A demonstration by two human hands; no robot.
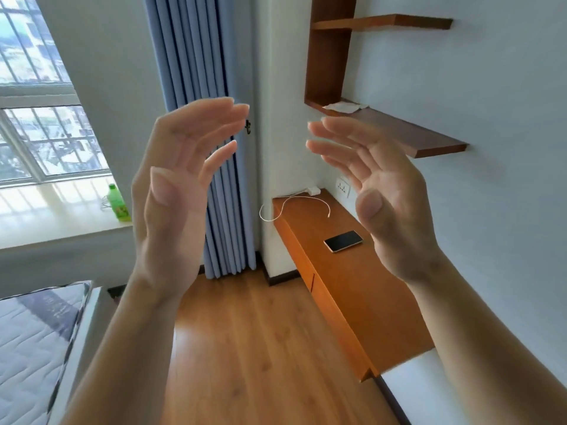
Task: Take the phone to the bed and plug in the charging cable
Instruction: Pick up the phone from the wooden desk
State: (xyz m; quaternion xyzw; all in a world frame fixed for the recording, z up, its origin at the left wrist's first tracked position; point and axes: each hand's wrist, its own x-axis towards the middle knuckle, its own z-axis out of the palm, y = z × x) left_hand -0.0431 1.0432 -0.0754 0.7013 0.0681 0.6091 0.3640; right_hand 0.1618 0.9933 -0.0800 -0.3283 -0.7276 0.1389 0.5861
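Observation:
A dark phone (343,241) with a gold edge lies flat on the long wooden desk (352,296) along the right wall. Farther back on the desk a white charging cable (294,201) loops over the desk's far end, running to a white plug (313,190) beside a wall socket (343,187). The bed (33,342), a quilted mattress, fills the bottom left corner. My left hand (181,191) and my right hand (377,191) are raised in front of me, palms facing each other, fingers apart, holding nothing. Both hover well above the desk.
Wooden wall shelves (408,133) jut out above the desk, one with a crumpled white cloth (345,106). Blue curtains (214,179) hang in the corner. A green bottle (118,204) stands on the window sill. Wooden floor (254,348) lies between bed and desk.

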